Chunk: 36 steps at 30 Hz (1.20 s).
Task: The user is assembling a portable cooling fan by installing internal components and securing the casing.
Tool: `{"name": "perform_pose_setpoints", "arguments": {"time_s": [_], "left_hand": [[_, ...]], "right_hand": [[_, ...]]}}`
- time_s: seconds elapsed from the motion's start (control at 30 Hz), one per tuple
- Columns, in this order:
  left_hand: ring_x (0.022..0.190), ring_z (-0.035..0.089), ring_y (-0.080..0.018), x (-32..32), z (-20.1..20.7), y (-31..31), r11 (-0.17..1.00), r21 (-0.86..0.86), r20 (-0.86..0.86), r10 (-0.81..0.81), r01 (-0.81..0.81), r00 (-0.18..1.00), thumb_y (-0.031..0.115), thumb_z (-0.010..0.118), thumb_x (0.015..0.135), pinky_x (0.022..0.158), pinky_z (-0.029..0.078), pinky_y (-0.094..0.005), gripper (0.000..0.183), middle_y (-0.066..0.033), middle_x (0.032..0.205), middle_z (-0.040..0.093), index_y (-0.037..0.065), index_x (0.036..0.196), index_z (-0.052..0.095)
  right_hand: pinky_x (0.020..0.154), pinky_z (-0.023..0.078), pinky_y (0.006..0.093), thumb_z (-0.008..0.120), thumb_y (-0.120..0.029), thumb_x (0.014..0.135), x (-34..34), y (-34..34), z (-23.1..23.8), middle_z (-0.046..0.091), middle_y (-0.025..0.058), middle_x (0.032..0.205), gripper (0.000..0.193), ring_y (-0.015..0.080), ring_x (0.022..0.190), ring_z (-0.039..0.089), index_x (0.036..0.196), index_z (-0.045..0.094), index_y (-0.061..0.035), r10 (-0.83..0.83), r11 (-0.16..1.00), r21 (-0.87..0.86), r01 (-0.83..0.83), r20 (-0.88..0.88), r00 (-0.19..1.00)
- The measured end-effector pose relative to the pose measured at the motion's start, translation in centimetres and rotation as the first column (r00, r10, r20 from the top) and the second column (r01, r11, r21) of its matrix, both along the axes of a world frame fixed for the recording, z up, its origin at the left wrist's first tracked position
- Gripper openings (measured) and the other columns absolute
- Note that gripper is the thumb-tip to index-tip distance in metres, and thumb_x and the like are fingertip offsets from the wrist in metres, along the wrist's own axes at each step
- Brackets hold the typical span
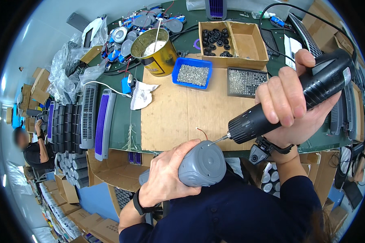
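Note:
My left hand [170, 172] is wrapped round a grey cylindrical housing [205, 164], held off the table's near edge with its round end tilted up. A thin reddish wire [202, 131] sticks up beside its rim. In my right hand [288, 99] is a black electric screwdriver [255, 121], its fingers closed round the body. The screwdriver's bit points down to the left and meets the rim of the housing's round end; whether a screw sits under the tip is too small to tell. A black cable arcs from the tool's rear.
On the cardboard sheet [178, 121] stand a blue tray of screws [209, 81] and a black screw rack [247, 91]. Behind are a box of black round parts [231, 61] and a metal can [166, 65]. Purple-grey panels [103, 121] stand left. Another person [38, 152] sits far left.

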<state>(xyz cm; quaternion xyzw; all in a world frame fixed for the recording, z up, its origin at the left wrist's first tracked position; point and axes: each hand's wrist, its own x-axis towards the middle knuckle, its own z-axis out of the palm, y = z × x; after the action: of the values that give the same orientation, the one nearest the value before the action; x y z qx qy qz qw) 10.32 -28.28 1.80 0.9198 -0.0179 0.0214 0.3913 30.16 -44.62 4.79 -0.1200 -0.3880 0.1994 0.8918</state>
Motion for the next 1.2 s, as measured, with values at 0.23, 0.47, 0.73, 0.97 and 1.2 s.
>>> {"name": "perform_pose_setpoints", "arguments": {"time_s": [0.23, 0.47, 0.73, 0.97, 1.2], "left_hand": [[0.093, 0.067, -0.0347, -0.4, -0.4, -0.7, 1.0, -0.013, 0.043, 0.005, -0.004, 0.999, 0.015, 0.084, 0.045, 0.082, 0.054, -0.0389, 0.095, -0.0156, 0.111, 0.067, 0.005, 0.131, 0.046], [0.093, 0.067, -0.0347, -0.5, -0.5, -0.8, 1.0, -0.02, 0.052, 0.011, -0.01, 0.999, 0.015, 0.084, 0.044, 0.082, 0.054, -0.0392, 0.096, -0.0159, 0.111, 0.066, 0.006, 0.132, 0.046], [0.093, 0.067, -0.035, -0.4, -0.6, -0.8, 0.999, -0.034, 0.061, 0.002, 0.0, 0.998, 0.015, 0.085, 0.044, 0.083, 0.053, -0.0392, 0.097, -0.0163, 0.111, 0.066, 0.006, 0.132, 0.046], [0.09, 0.068, -0.0335, -0.1, -0.8, -1.0, 0.995, -0.099, 0.071, -0.01, 0.017, 0.997, 0.014, 0.082, 0.046, 0.08, 0.053, -0.0398, 0.091, -0.0156, 0.107, 0.067, 0.008, 0.131, 0.048], [0.088, 0.067, -0.0349, 0.4, -1.5, -1.4, 0.985, -0.173, 0.043, 0.0, 0.007, 0.999, 0.016, 0.084, 0.047, 0.08, 0.053, -0.04, 0.093, -0.0153, 0.105, 0.067, 0.007, 0.132, 0.048]], "right_hand": [[0.048, 0.043, 0.0265, 0.03, -0.07, 0.093, -1.5, 0.4, -0.3, 0.05, -0.003, 0.06, 0.072, 0.0088, 0.042, 0.045, 0.13, 0.042, -0.0088, 0.016, 0.997, -0.076, -0.021, -0.073, 0.997], [0.042, 0.04, 0.0263, 0.031, -0.075, 0.09, -1.7, 0.6, -0.4, 0.05, -0.0027, 0.059, 0.078, 0.0091, 0.04, 0.045, 0.132, 0.042, -0.0104, 0.012, 0.996, -0.082, -0.019, -0.088, 0.996], [0.04, 0.039, 0.0249, 0.033, -0.074, 0.09, -1.6, 0.7, -0.6, 0.049, -0.0026, 0.058, 0.068, 0.0093, 0.04, 0.046, 0.121, 0.042, -0.0144, 0.068, 0.992, -0.1, -0.075, -0.073, 0.995], [0.037, 0.038, 0.0235, 0.035, -0.071, 0.092, -0.8, 1.2, -0.9, 0.047, -0.0045, 0.051, 0.059, 0.008, 0.033, 0.04, 0.112, 0.041, -0.0153, 0.154, 0.987, -0.038, -0.154, 0.014, 0.988], [0.037, 0.04, 0.0242, 0.033, -0.073, 0.091, -0.6, 1.1, -0.9, 0.049, -0.0021, 0.055, 0.062, 0.0095, 0.036, 0.045, 0.113, 0.041, -0.0156, 0.185, 0.979, -0.081, -0.185, -0.004, 0.983]]}}
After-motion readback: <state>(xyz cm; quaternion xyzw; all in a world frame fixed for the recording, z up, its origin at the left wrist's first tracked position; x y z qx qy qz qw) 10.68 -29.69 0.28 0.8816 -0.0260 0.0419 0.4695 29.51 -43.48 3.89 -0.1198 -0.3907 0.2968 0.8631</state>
